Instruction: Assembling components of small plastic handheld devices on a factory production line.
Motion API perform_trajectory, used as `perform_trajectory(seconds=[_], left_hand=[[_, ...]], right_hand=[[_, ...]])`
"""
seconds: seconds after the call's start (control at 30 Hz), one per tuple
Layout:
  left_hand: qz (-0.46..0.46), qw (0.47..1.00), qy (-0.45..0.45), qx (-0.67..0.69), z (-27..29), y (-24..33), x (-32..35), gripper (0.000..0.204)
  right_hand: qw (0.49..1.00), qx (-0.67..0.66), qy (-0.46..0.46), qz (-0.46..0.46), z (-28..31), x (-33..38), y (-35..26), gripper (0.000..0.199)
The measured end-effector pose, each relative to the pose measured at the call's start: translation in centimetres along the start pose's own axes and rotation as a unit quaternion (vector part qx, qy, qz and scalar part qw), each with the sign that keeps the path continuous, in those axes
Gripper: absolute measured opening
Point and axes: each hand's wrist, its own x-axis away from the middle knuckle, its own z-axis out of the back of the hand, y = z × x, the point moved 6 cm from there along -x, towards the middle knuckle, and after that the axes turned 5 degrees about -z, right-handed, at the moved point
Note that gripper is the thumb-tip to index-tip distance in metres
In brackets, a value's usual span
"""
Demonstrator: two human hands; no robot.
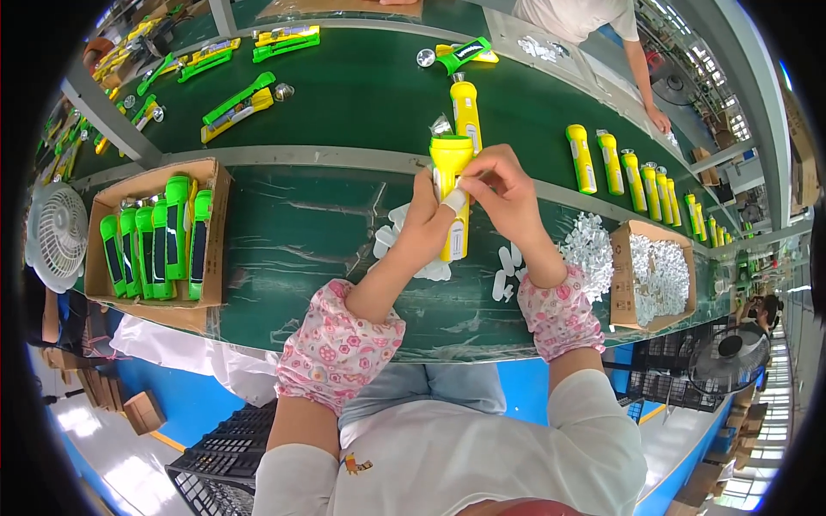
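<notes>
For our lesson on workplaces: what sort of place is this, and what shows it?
Likely a factory assembly line: yellow flashlights line a long green surface, a cardboard box holds green ones, and another person's hand shows beyond.

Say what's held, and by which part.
Left hand: yellow flashlight, by its body, below the head. Right hand: at the same body; whether it grips the white piece cannot be told.

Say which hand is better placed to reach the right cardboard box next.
Probably the right hand: it is nearer that cardboard box of small shiny pieces, while the left hand is farther away, holding the yellow flashlight.
</notes>
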Motion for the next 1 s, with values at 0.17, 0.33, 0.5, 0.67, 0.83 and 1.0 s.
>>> perform_trajectory(seconds=[0.17, 0.33, 0.5, 0.67, 0.83, 1.0], left_hand=[[-0.046, 0.993, -0.007, -0.109, 1.1, -0.9, -0.1, 0.041], [0.001, 0.994, -0.013, -0.104, 0.8, -1.1, 0.4, 0.041], [0.076, 0.995, 0.053, 0.046, 1.8, -1.1, 0.2, 0.032], [0.072, 0.990, 0.100, 0.071, 2.3, 0.3, -1.2, 0.029], [0.041, 0.991, 0.103, 0.074, 3.5, 0.5, -2.5, 0.028], [0.042, 0.992, 0.118, 0.004, 5.7, 1.6, -6.6, 0.024]], right_hand=[[0.994, -0.075, -0.028, -0.079, -0.5, -0.1, 1.7, 0.053], [0.994, -0.041, -0.026, -0.094, -0.4, 0.4, 1.9, 0.051], [0.990, 0.141, -0.026, 0.006, 0.4, -1.9, 1.2, 0.055], [0.743, 0.207, 0.546, 0.326, 24.1, -3.5, -13.4, 0.022], [0.733, 0.552, 0.326, 0.226, 20.0, -9.1, -7.8, 0.045], [0.851, 0.524, -0.006, 0.040, 8.8, -11.1, 6.6, 0.068]])
